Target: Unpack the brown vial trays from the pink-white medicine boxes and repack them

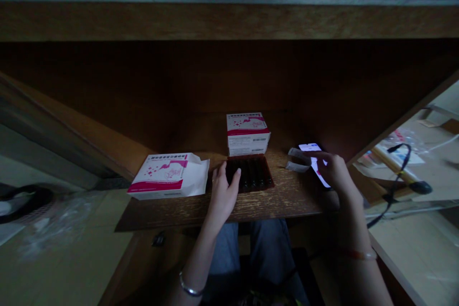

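Observation:
My left hand (225, 190) is at the left end of a dark brown plastic tray (268, 172) with several slim vials lying in a row. Its thumb lies over the tray and its fingers are along the left edge, gripping that end. My right hand (332, 169) is closed, fingertips pinching a curled pale strip of paper (298, 167) above the shelf. Under that hand lies a lit phone (310, 147), partly covered. A white and pink box (161, 174) with an opened right end lies left of my left hand.
White and pink boxes (249, 136) are stacked behind the tray. The wooden shelf (172, 213) ends just above my knees, with another shelf edge (215, 19) overhead. A black cable (398, 181) hangs at the right; clear plastic wrapping (60, 220) lies at the lower left.

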The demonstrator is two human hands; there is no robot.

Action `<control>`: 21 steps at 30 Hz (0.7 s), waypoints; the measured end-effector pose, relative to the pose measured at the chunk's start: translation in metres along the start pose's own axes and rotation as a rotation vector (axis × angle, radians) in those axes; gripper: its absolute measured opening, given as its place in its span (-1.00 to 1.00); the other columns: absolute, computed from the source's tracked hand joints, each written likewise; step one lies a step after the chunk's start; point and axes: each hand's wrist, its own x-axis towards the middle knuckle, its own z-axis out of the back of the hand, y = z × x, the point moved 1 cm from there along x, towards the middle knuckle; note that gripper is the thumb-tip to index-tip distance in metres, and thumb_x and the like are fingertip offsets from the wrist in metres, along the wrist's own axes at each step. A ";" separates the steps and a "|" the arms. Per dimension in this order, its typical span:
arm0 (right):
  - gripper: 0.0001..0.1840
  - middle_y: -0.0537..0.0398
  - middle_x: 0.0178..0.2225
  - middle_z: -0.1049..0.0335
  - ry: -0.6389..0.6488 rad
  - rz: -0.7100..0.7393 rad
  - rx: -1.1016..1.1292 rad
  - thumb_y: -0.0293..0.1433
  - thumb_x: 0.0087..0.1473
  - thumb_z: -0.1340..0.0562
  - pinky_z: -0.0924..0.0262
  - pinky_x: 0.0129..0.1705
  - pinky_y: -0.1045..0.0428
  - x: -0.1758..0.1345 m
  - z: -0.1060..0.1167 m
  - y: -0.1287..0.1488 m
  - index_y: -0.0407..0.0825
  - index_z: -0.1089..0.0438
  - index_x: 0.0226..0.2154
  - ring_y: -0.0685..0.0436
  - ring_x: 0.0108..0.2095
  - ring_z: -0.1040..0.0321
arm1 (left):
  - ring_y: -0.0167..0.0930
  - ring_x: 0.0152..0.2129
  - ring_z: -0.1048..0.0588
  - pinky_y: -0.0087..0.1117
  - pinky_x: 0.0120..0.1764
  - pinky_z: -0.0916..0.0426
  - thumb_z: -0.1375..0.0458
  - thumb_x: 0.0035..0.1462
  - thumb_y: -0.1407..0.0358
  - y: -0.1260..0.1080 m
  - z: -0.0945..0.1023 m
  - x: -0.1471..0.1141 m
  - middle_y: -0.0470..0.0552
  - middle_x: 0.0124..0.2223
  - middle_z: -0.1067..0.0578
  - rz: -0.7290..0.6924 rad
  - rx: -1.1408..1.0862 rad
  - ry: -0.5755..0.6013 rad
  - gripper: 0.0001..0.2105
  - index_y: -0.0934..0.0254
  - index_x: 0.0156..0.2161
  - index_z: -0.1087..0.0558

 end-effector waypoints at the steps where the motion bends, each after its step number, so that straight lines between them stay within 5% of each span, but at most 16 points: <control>1: -0.49 -0.12 -0.29 -0.63 0.002 0.003 0.004 -0.55 -0.07 -0.03 -0.35 -0.29 -0.04 0.002 0.001 0.000 -0.09 -0.62 -0.20 -0.23 -0.34 -0.56 | -0.12 0.10 -0.40 -0.02 0.17 -0.26 -0.12 0.18 0.07 0.000 0.000 0.000 0.29 0.08 -0.44 -0.002 -0.004 -0.005 -0.50 0.36 0.12 -0.38; 6: -0.46 -0.05 -0.30 -0.63 0.002 0.021 0.031 -0.58 -0.14 -0.02 -0.36 -0.27 -0.03 0.010 -0.001 0.000 -0.04 -0.63 -0.24 -0.20 -0.35 -0.56 | -0.13 0.07 -0.42 -0.02 0.16 -0.28 -0.12 0.18 0.08 -0.004 0.001 -0.001 0.28 0.04 -0.45 0.002 -0.016 -0.014 -0.53 0.36 0.09 -0.41; 12: -0.47 -0.12 0.02 -0.52 -0.067 0.023 0.089 -0.57 -0.13 -0.03 -0.32 0.01 -0.17 0.013 -0.010 0.010 -0.04 -0.59 -0.20 -0.31 0.04 -0.45 | -0.12 0.10 -0.40 0.01 0.19 -0.23 -0.13 0.17 0.07 -0.010 0.005 0.001 0.30 0.07 -0.45 0.077 -0.070 0.005 -0.52 0.35 0.09 -0.40; 16: -0.56 -0.07 0.04 -0.49 -0.179 -0.017 0.431 -0.47 -0.04 -0.11 -0.17 0.20 -0.22 0.012 -0.017 0.042 0.00 -0.54 -0.13 -0.27 0.14 -0.34 | -0.16 0.30 -0.18 -0.03 0.33 0.02 0.01 0.26 -0.03 -0.026 0.014 0.014 0.29 0.29 -0.28 0.118 -0.138 -0.058 -0.43 0.32 0.22 -0.29; 21: -0.47 0.03 0.20 -0.35 -0.089 -0.209 0.844 -0.18 0.05 -0.24 -0.06 0.29 -0.24 0.018 -0.040 0.089 0.13 -0.38 0.10 -0.25 0.23 -0.23 | -0.37 0.38 0.01 -0.23 0.37 0.12 0.06 0.29 -0.01 -0.042 0.016 0.043 0.04 0.44 -0.06 0.167 -0.442 0.024 -0.43 0.20 0.31 -0.18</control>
